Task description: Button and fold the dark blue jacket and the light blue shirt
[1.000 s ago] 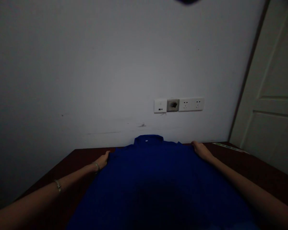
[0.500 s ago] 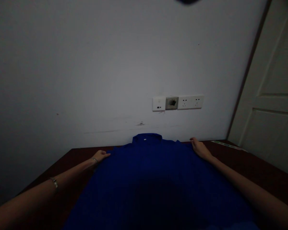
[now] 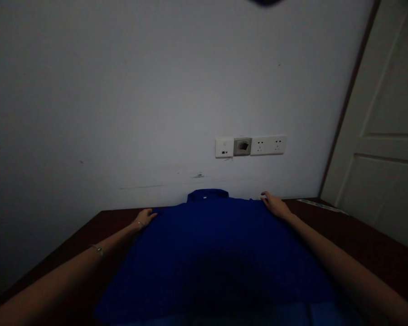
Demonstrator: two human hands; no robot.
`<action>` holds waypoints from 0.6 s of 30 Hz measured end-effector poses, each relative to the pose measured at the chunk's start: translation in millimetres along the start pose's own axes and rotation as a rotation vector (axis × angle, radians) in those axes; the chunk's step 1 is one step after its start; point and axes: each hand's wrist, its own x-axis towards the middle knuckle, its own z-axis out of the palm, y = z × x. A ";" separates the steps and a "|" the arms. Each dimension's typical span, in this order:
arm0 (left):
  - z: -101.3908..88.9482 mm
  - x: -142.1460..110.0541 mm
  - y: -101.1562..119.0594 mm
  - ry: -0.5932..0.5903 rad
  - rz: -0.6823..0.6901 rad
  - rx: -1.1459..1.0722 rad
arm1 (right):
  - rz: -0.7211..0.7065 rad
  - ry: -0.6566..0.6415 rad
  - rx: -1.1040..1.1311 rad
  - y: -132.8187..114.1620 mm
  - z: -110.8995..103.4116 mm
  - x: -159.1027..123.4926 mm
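Observation:
A dark blue collared shirt point(image 3: 211, 253) lies spread flat on a dark brown table point(image 3: 360, 235), its collar toward the wall. My left hand point(image 3: 143, 218) rests at the shirt's far left shoulder, fingers curled onto the cloth edge. At the far right shoulder my right hand point(image 3: 274, 204) lies on the fabric with its fingers held together. Both forearms stretch along the shirt's sides. A thin bracelet shows on the left wrist.
A plain white wall stands right behind the table, with a row of sockets and a switch plate point(image 3: 250, 146). A white door point(image 3: 384, 149) is at the right. A thin pale strip point(image 3: 321, 206) lies at the table's far right corner.
Both hands have slid slightly inward along the shirt's shoulders, the right one moving left toward the collar. The shirt's far edge looks straighter.

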 end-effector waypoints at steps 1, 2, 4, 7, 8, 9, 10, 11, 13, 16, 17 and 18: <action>2.5 -2.4 0.3 0.008 -0.038 0.037 | 0.017 -0.043 -0.038 -1.6 -1.6 -3.1; 3.2 -5.8 0.1 0.014 -0.080 0.053 | 0.037 -0.071 -0.065 -2.6 -4.7 -7.4; -1.0 -15.7 -2.1 0.003 -0.157 0.028 | 0.069 -0.098 -0.099 -2.6 -15.3 -20.2; -19.2 -39.0 -8.1 -0.093 -0.203 -0.035 | 0.053 -0.120 -0.168 3.0 -39.3 -51.1; -27.2 -49.5 -10.1 -0.146 -0.188 -0.044 | 0.043 -0.124 -0.191 6.4 -47.9 -64.4; -35.9 -61.3 -11.8 -0.214 -0.167 -0.049 | 0.035 -0.126 -0.203 10.3 -56.1 -79.0; -44.9 -74.4 -12.8 -0.290 -0.157 -0.047 | 0.030 -0.128 -0.204 14.9 -63.7 -94.4; -54.1 -88.7 -13.1 -0.400 -0.146 -0.052 | 0.032 -0.133 -0.193 19.8 -70.4 -110.4; -71.7 -119.0 -11.2 -0.664 -0.175 -0.041 | 0.037 -0.155 -0.156 30.3 -80.6 -142.3; -88.8 -161.7 -4.5 -1.033 -0.202 -0.054 | 0.052 -0.182 -0.095 43.8 -88.0 -184.6; -90.3 -173.3 -2.5 -1.112 -0.188 -0.073 | 0.050 -0.185 -0.074 46.8 -88.6 -196.3; -89.5 -183.2 -1.2 -1.161 -0.172 -0.095 | 0.045 -0.182 -0.055 48.9 -88.5 -206.5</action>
